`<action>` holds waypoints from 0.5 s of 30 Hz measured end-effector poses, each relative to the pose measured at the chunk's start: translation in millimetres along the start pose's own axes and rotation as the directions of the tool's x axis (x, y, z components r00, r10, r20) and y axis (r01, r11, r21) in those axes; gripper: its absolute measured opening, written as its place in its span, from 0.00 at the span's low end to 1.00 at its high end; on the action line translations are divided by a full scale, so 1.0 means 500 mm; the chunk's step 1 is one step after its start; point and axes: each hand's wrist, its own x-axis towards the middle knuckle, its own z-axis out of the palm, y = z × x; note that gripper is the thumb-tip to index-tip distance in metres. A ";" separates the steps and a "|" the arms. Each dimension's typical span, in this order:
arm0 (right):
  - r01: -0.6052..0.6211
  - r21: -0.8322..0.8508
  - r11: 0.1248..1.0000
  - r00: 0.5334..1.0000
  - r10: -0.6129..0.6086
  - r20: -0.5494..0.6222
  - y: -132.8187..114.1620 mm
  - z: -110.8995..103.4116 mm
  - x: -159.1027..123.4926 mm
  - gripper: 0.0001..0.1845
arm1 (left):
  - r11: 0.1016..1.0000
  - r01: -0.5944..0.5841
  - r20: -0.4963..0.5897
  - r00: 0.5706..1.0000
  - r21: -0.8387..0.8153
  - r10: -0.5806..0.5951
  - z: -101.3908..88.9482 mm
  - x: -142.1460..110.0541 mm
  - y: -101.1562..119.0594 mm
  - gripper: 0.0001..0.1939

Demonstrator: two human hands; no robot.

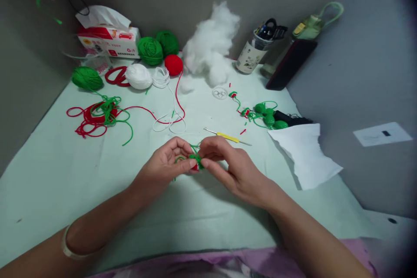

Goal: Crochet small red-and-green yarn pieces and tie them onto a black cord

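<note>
Between my two hands is a small crocheted piece (196,163) in green, red and white, with green yarn tails hanging from it. My left hand (169,159) pinches its left side between thumb and fingers. On the other side, my right hand (228,163) has thumb and fingertips closed on the green edge. Just beyond my hands lies a yellow-handled crochet hook (228,137), touched by neither. Finished-looking green and red crocheted bits (246,113) rest farther right.
At the back stand a tissue box (109,42), yarn balls (150,51), white stuffing (211,47), a pen cup (252,54) and a dark phone (291,64). Red-handled scissors (116,76) lie behind tangled yarn (100,115) at left. White paper (308,156) lies right.
</note>
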 end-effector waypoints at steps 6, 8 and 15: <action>0.184 -0.351 0.918 0.981 -0.192 0.013 0.004 0.014 0.001 0.10 | 0.994 -0.025 0.012 1.000 0.110 0.024 0.002 0.000 -0.014 0.10; 0.194 -0.264 0.945 0.969 -0.226 -0.096 -0.002 0.012 0.002 0.08 | 0.991 -0.019 0.009 1.000 0.132 0.018 0.005 0.001 -0.011 0.10; -0.012 0.716 0.698 0.955 0.221 -0.199 -0.014 -0.061 0.009 0.09 | 0.983 0.013 -0.034 0.999 0.181 -0.007 0.005 0.003 -0.002 0.10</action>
